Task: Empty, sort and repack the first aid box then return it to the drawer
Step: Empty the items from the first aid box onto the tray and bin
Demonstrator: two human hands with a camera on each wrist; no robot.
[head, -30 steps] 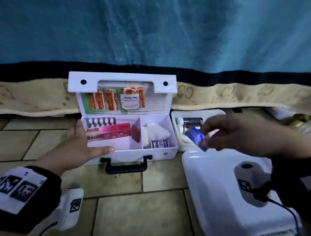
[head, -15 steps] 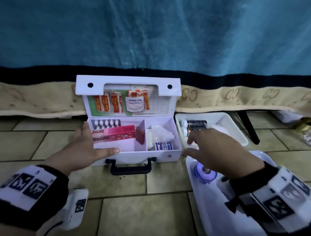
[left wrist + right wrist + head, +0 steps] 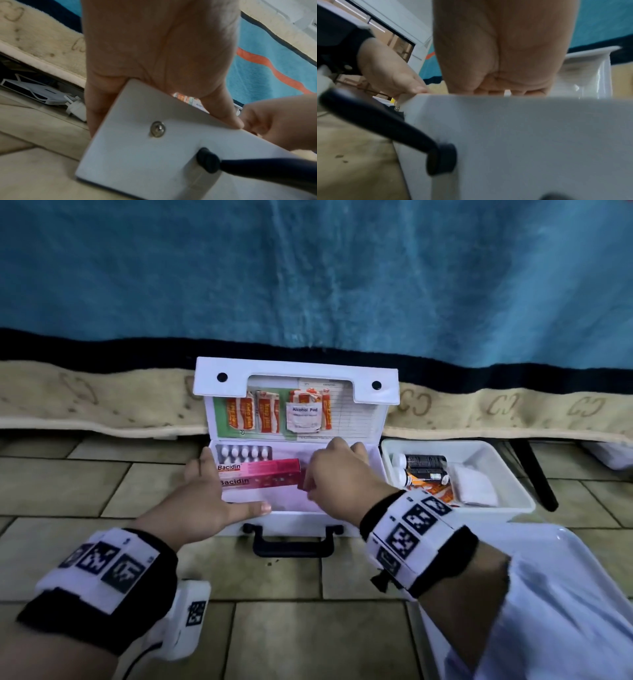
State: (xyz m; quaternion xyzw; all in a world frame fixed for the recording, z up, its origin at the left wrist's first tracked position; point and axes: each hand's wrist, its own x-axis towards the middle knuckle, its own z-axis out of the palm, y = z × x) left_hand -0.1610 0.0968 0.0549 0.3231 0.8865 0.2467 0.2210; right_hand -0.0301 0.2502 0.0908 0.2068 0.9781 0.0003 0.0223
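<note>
The white first aid box stands open on the tiled floor, its lid upright with plaster packets and an alcohol pad tucked in it. A pink Bacidin carton and a pill blister lie in the left compartment. My left hand grips the box's front left corner, thumb over the front rim. My right hand reaches down into the right compartment; its fingers dip behind the front wall, so what they touch is hidden.
A white bin right of the box holds dark bottles and white gauze. A white tray lies at the near right. The box's black handle points at me. A blue blanket hangs behind.
My right hand set a blue roll down on the white tray, then moved left into the box's right compartment. The left hand stayed on the corner.
</note>
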